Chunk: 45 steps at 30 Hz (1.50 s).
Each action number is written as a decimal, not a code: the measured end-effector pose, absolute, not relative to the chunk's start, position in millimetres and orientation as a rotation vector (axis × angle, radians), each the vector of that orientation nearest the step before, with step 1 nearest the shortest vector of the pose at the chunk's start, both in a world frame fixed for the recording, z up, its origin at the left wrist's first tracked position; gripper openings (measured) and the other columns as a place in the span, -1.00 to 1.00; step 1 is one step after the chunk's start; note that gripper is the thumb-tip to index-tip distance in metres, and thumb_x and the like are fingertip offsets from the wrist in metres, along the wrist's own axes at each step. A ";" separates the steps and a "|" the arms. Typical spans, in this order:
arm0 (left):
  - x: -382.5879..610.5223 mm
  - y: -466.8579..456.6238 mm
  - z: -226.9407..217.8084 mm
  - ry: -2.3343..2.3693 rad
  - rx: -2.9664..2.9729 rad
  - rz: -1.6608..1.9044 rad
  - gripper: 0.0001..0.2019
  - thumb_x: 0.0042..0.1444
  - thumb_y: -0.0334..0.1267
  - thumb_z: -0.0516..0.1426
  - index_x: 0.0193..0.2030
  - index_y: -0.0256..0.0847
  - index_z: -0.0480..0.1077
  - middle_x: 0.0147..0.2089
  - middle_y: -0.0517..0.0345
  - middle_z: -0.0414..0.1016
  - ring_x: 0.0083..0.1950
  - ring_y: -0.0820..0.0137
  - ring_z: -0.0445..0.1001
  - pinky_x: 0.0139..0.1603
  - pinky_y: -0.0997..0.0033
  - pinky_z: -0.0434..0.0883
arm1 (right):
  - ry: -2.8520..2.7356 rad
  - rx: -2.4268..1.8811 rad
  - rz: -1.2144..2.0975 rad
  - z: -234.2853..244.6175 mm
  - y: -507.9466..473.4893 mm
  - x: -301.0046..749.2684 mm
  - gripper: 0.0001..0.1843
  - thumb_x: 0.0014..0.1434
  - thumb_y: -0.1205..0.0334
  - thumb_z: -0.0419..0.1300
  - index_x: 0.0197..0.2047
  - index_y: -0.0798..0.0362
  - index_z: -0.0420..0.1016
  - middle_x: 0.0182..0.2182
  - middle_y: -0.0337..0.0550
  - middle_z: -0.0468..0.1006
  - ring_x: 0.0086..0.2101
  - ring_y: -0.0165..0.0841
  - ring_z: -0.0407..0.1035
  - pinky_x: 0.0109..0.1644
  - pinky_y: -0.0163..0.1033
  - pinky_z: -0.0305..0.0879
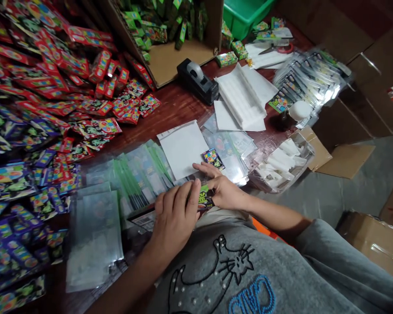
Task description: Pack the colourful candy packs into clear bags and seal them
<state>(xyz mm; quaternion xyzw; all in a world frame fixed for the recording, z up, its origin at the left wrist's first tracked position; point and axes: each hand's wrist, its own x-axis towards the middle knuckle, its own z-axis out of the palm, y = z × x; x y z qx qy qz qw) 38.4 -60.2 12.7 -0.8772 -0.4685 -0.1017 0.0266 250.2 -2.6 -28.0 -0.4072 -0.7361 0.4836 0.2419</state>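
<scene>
My left hand is closed over a dark package with a green printed end. A barcoded face shows on its other side; whether it is one piece with the green end is hidden by my fingers. My right hand grips the green end at its right edge, with one finger stretched toward a small blue printed packet. That packet lies on the edge of a white paper sheet. Behind my hands lies a row of clear, green-edged plastic sleeves.
Red packets and purple packets are heaped at left. A cardboard box holds green packets. Nearby are a tape dispenser, white strips, scissors, filled clear packs, a white-capped bottle and a tub.
</scene>
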 end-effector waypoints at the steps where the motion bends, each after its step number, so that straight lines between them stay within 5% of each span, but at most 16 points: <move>1: 40.8 -56.6 13.6 -1.432 -2.714 -0.333 -0.08 0.32 -0.38 0.22 0.69 -0.32 -0.18 0.31 -0.38 0.57 0.23 -0.10 0.55 0.22 -0.08 0.37 | -2.002 -1.102 1.306 -24.7 0.2 255.4 -0.90 0.14 0.24 0.55 -0.34 0.00 0.74 0.59 0.04 0.25 0.62 0.05 -0.05 0.68 0.34 -0.14; 20: 64.2 -15.4 14.0 -1.481 -2.856 -0.448 -0.13 0.24 -0.24 0.25 0.61 -0.29 -0.03 0.31 -0.34 0.55 0.22 -0.06 0.55 0.22 0.00 0.43 | -1.900 -1.198 1.355 -6.4 29.0 316.5 -0.90 0.10 0.26 0.56 -0.36 0.00 0.74 0.61 -0.10 0.21 0.66 -0.01 -0.25 0.70 0.21 -0.14; 26: 60.6 -15.2 21.6 -1.442 -2.845 -0.405 -0.17 0.23 -0.24 0.24 0.57 -0.37 0.03 0.26 -0.34 0.56 0.18 -0.09 0.53 0.15 0.00 0.43 | -1.959 -1.195 1.393 0.9 32.7 315.3 -0.93 0.12 0.34 0.51 -0.31 0.00 0.75 0.60 -0.10 0.23 0.65 0.00 -0.21 0.70 0.25 -0.16; 31: 54.4 -16.1 30.6 -1.371 -2.768 -0.403 -0.18 0.27 -0.26 0.23 0.59 -0.36 0.02 0.20 -0.34 0.58 0.14 -0.09 0.56 0.17 -0.03 0.42 | -2.108 -1.057 1.287 12.8 33.3 305.1 -0.94 0.27 0.33 0.43 -0.22 -0.02 0.75 0.47 0.02 0.46 0.64 -0.07 -0.10 0.72 0.29 -0.28; 35: 47.7 -22.3 26.7 -1.362 -2.809 -0.410 -0.21 0.32 -0.20 0.20 0.61 -0.31 0.01 0.22 -0.32 0.60 0.14 -0.07 0.58 0.17 0.00 0.45 | -2.079 -1.060 1.264 13.2 25.2 299.2 -0.95 0.22 0.26 0.49 -0.29 -0.08 0.75 0.43 -0.07 0.52 0.61 -0.08 0.01 0.72 0.28 -0.23; 41: 10.6 -19.5 9.5 -1.595 -2.723 -0.277 -0.27 0.29 -0.16 0.21 0.54 -0.28 0.13 0.24 -0.41 0.57 0.16 -0.20 0.59 0.13 -0.13 0.48 | -1.822 -1.303 1.243 6.7 33.0 340.6 -0.86 0.16 0.08 0.55 -0.23 -0.10 0.79 0.59 -0.14 0.26 0.64 0.05 -0.14 0.68 0.41 -0.19; 45: -6.6 -9.9 -3.5 -1.758 -2.658 -0.226 -0.21 0.29 -0.03 0.23 0.53 -0.38 0.12 0.27 -0.49 0.53 0.23 -0.27 0.55 0.20 -0.18 0.47 | -1.862 -1.422 1.192 -6.2 72.5 369.4 -0.74 0.21 -0.05 0.53 -0.30 -0.04 0.75 0.30 0.03 0.64 0.63 0.08 -0.09 0.68 0.45 -0.39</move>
